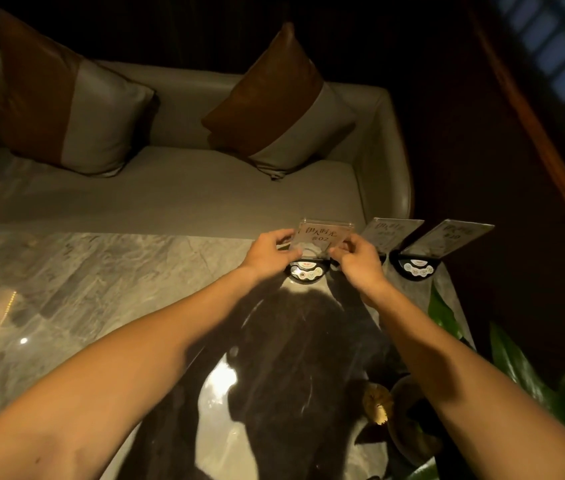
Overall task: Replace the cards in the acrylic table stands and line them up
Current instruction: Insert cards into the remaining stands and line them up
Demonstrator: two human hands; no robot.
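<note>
Two stands (426, 247) crowding right side

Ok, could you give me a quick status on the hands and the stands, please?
Left hand and right hand both pinch the nearest acrylic stand. Two more stands upright to its right. Nothing in the way.

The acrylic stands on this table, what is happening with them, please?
A person holds the leftmost acrylic stand with both hands, the left hand and the right hand pinching its lower corners above a black base with round buttons. Two more stands sit to the right along the far edge of the marble table, each leaning back.
</note>
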